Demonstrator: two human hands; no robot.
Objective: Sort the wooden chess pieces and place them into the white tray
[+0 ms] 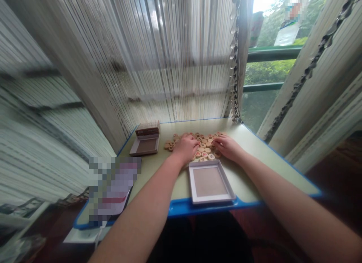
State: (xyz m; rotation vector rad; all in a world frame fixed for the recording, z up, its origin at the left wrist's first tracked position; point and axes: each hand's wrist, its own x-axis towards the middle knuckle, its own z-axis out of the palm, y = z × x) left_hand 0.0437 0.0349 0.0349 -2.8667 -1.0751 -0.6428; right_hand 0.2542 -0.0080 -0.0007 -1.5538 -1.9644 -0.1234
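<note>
Wooden round pieces (pixel 205 148) lie in a loose heap in the middle of the table (pixel 254 172), just past the white tray (pixel 191 183). They are flat little discs, pale and smooth, with red or dark marks on top.

Your left hand (pixel 186 146) lies palm down on the left side of the heap. Its fingers curl under, so I cannot tell if it has hold of a piece. Your right hand (pixel 227 145) lies on the right side with its fingers stretched out flat. It touches the pieces but is not closed round any that I can see.

I think soft, slow moves work best here. Smooth discs slide easily on a slick top, so press lightly and use both hands like two walls, so none slip out to the sides.

The tray is shallow and square, with thin white walls and a dull brown floor. It sits at the blue front edge of the table. A brown box (pixel 147 129) and another shallow tray (pixel 144 145) sit to the left. Striped, thin curtains (pixel 158 59) hang behind, beside a green window rail (pixel 273 53).
</note>
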